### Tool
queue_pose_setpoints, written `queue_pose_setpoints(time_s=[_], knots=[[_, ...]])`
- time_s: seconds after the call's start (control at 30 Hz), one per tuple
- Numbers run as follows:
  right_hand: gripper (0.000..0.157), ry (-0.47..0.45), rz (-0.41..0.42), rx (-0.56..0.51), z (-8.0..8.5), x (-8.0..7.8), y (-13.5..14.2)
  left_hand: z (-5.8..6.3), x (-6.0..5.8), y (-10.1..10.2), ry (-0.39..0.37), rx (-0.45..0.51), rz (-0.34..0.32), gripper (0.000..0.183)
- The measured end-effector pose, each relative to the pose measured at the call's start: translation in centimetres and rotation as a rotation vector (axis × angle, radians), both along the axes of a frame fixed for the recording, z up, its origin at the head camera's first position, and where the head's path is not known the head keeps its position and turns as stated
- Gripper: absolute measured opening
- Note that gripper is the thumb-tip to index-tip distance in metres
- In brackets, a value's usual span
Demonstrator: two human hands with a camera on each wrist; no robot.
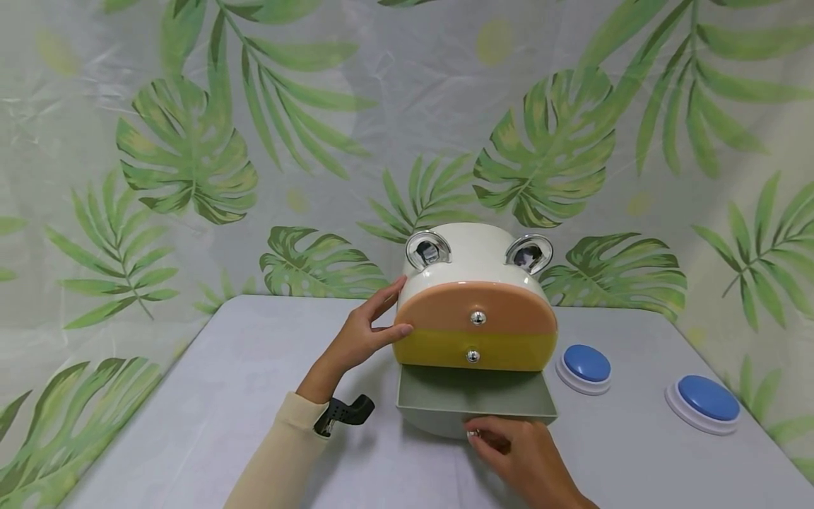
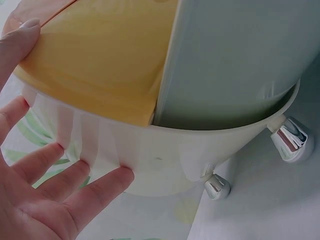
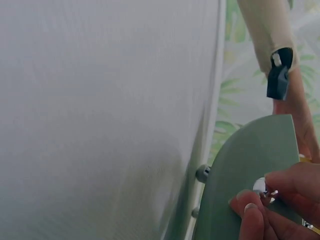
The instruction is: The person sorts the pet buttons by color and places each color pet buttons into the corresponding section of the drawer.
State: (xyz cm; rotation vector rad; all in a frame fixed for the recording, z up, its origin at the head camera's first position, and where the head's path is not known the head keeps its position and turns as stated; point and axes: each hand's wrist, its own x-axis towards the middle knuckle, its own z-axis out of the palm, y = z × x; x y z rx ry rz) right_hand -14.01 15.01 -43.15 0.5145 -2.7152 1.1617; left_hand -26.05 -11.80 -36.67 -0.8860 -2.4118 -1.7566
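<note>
A small white drawer cabinet (image 1: 473,258) with two silver eye-like ornaments stands on the table. Its top drawer is orange (image 1: 439,311) and its middle one yellow (image 1: 439,350); both are closed. Pulled out below them is the green bottom drawer (image 1: 432,422). My right hand (image 1: 524,452) pinches that drawer's silver knob (image 3: 260,186) between thumb and fingers. Against the cabinet's left side rests my left hand (image 1: 365,332), its thumb on the front edge. In the left wrist view the fingertips (image 2: 122,176) touch the white side wall with fingers spread.
Two blue push buttons (image 1: 586,363) on white bases sit to the cabinet's right, one farther out. Short silver feet (image 2: 217,186) hold the cabinet above the white tabletop (image 1: 267,375). A leaf-patterned curtain (image 1: 305,141) hangs behind the table.
</note>
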Motion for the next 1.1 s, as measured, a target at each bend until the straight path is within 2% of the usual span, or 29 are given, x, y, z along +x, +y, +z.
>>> queue_pose_setpoints(time_s=[0.23,0.6,1.0,1.1], knots=[[0.01,0.015,0.014,-0.008,0.0,0.7,0.2,0.0,0.0,0.0,-0.001,-0.008,0.007,0.071],[0.01,-0.04,0.021,-0.006,0.0,1.6,0.0,0.0,0.0,0.0,0.006,-0.007,0.004,0.071],[0.012,0.022,0.035,0.047,-0.1,2.6,0.1,0.1,0.2,0.0,0.008,-0.005,0.003,0.072],[0.011,0.082,0.036,0.051,-0.3,2.9,0.2,0.1,0.2,0.0,0.009,-0.001,0.002,0.072]])
